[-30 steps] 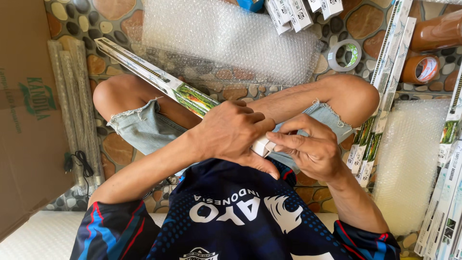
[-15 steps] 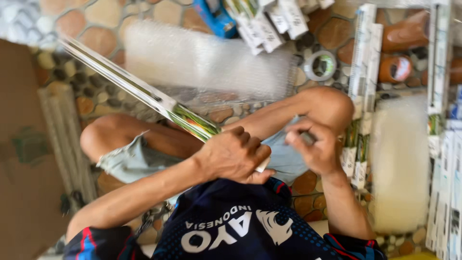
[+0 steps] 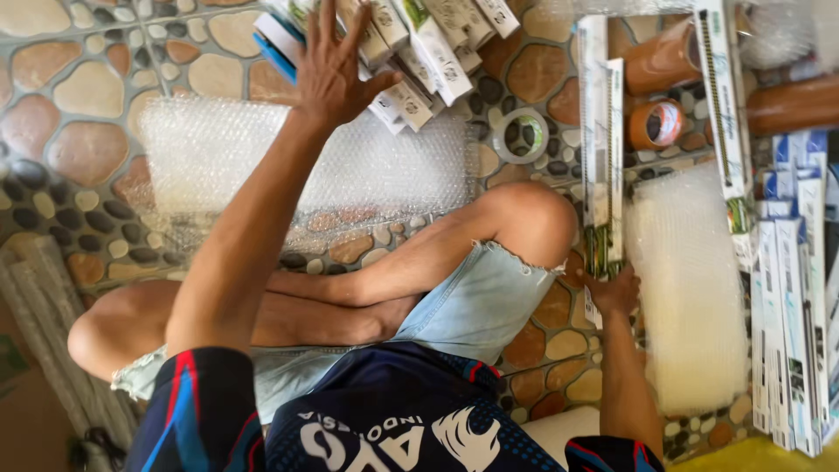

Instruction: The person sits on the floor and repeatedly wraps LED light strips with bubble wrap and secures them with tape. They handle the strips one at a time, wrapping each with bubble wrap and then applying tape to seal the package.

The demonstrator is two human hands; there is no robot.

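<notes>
Head view, left hand: my left hand [image 3: 336, 74] is stretched out to the far side of the floor, fingers [image 3: 325, 26] spread apart and lying on the pile of small white boxes [image 3: 419, 52]; nothing is clamped.
Head view, right hand: my right hand [image 3: 614, 293] is low at my right knee, fingers curled together around the near end of the long narrow boxes [image 3: 603, 157], which run away from me along the floor.
Bubble wrap: one sheet [image 3: 288, 170] lies flat on the stone-pattern floor [image 3: 79, 96] in front of my crossed legs, under my left forearm; a second sheet [image 3: 690, 288] lies just right of the long boxes.
Handling, small boxes: I judge them light, stiff card, easy to pinch by the long sides.
Handling, long boxes: light but whippy; better held nearer the middle than at the end.
Nearby: tape rolls [image 3: 655, 122] sit beyond the long boxes.
</notes>
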